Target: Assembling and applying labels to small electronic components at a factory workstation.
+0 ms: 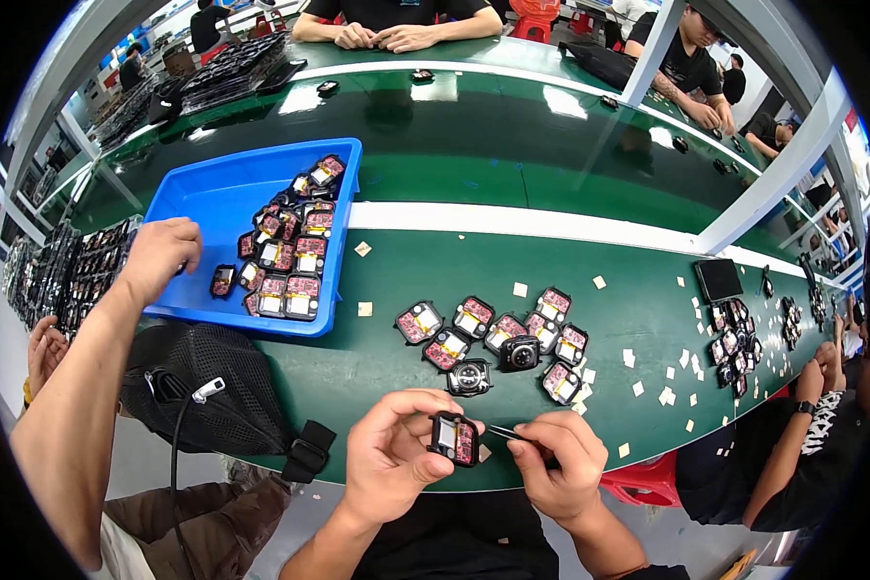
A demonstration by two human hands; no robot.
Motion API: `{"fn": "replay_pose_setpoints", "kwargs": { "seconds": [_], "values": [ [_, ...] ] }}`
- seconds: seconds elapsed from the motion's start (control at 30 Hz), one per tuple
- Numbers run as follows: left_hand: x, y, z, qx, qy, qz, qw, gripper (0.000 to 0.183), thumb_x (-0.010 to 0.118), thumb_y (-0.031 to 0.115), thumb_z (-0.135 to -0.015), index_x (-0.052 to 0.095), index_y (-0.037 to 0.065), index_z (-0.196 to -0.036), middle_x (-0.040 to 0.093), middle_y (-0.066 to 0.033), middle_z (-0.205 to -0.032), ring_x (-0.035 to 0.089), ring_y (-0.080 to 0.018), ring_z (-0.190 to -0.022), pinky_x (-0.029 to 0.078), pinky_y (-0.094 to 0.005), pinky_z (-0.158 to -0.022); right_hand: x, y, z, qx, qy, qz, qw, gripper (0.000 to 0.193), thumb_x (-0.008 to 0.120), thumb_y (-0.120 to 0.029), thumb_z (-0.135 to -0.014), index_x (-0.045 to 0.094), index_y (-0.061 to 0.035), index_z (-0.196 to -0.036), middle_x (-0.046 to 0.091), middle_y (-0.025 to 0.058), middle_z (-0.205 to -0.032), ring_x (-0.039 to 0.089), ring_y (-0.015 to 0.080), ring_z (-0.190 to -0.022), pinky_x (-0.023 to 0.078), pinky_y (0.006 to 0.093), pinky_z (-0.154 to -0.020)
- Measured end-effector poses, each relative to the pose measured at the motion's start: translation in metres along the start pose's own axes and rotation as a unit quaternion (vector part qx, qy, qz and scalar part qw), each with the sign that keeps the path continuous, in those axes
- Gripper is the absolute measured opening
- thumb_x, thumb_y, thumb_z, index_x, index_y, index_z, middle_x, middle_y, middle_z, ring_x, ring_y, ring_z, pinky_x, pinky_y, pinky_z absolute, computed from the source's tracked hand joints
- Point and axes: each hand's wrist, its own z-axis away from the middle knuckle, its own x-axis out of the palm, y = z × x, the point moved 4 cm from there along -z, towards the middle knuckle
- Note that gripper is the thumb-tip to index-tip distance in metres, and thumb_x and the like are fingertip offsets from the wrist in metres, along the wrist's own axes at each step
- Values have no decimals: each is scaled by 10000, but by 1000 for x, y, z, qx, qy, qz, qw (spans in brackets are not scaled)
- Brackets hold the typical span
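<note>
Between the thumb and fingers of my left hand point(385, 466) is a black smartwatch case point(465, 442), its inside with a pink circuit board and a pale block showing. My right hand point(563, 464) pinches a pair of tweezers point(504, 432), whose tip points at the case from the right, a little apart from it. Just beyond my hands lie several open watch cases point(447, 349) with pink boards. Among them are two dark ones, one watch case point(520, 353) and another watch case point(469, 377), with a round part showing.
A blue bin point(351, 184) at the left holds many watch cases; a co-worker's hand point(164, 253) reaches over it. Small pale paper squares point(638, 389) dot the green table point(406, 261). A black mesh bag point(208, 387) sits left of me. More watch cases point(735, 343) lie right.
</note>
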Motion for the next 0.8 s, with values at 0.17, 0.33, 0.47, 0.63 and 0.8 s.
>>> {"fn": "replay_pose_setpoints", "kwargs": {
  "seconds": [0.17,0.33,0.47,0.63,0.8],
  "values": [
    [-7,46,-24,56,73,-144,985,649,858,371,-852,523,14,-1277,598,-162,-1156,700,-312,-1015,627,-467,-884,1,1,-1,8,5,-28,1000,177,818,32,-799,704,9,-932,669,85,-864,540,96,-568,433,235,-499],
    [-27,104,-59,222,136,-349,900,386,801,115,-923,565,-15,-1199,590,-108,-1202,641,-191,-1055,518,-303,-912,-2,1,0,21,-10,-26,999,191,832,23,-786,712,12,-934,685,102,-874,634,161,-589,507,277,-510],
    [-49,135,-86,225,318,-654,649,262,795,70,-882,615,-19,-1051,647,-123,-967,643,-242,-902,518,-366,-850,-1,0,1,14,-1,-40,999,150,801,34,-821,698,19,-929,665,84,-872,534,91,-579,428,230,-504],
    [-63,131,-101,130,330,-752,556,220,723,192,-953,635,-1,-1010,670,-183,-982,659,-384,-892,514,-455,-776,4,9,4,48,-19,11,999,279,838,-49,-810,709,-23,-1056,648,81,-929,610,159,-575,499,294,-497],
    [-61,123,-93,74,332,-754,561,196,679,188,-986,658,-2,-1027,675,-189,-1049,664,-371,-967,522,-446,-837,16,0,-4,34,-83,136,987,466,832,-276,-855,683,-98,-1258,572,77,-1069,602,163,-560,500,317,-483]
  ]
}}
